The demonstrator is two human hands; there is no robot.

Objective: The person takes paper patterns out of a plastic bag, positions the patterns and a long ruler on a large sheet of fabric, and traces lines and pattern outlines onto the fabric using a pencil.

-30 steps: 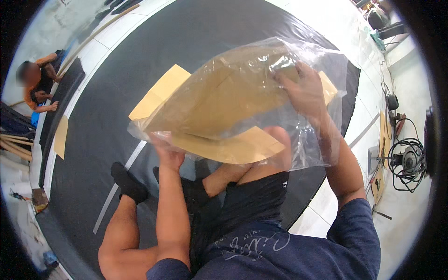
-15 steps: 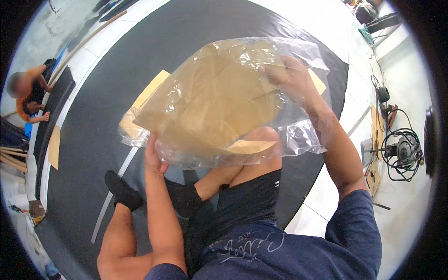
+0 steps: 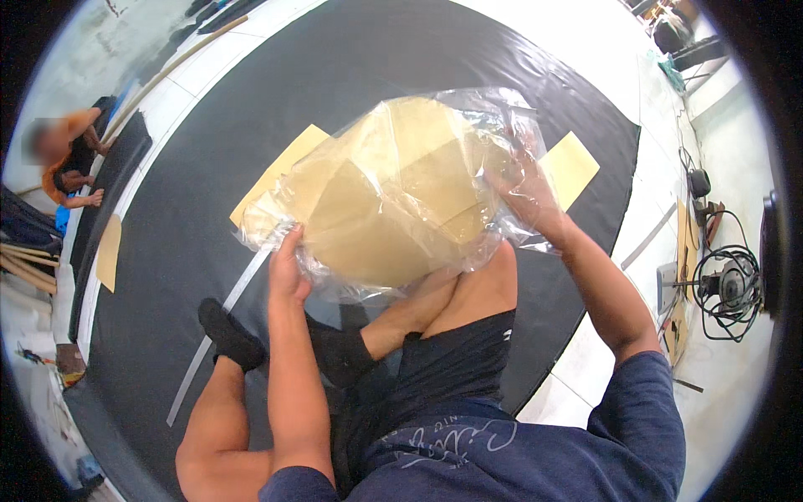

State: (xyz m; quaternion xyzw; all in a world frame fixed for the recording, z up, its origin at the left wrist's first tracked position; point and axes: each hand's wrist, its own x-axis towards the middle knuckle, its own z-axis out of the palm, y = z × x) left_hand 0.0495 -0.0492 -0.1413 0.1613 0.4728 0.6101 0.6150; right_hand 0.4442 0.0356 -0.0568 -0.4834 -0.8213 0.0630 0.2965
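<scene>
A clear plastic bag is held up over my bent legs, with tan paper folded and bunched inside it. My left hand is closed on the gathered lower left edge of the bag, thumb up along the plastic. At the right end, my right hand shows through the film up to the wrist, beside the paper. Glare and blur on the plastic hide how its fingers lie. One flat tan sheet lies behind the bag at left, another tan sheet at right.
Black sheeting spreads over the white tiled floor under me. A pale strip lies by my foot. At far left another person crouches by a black roll and a tan piece. A fan with coiled cable stands at right.
The bag has come down and turned slightly, its paper looking more bunched. My right hand has lowered along with it; my left hand keeps its hold. More of the right-hand sheet shows.
</scene>
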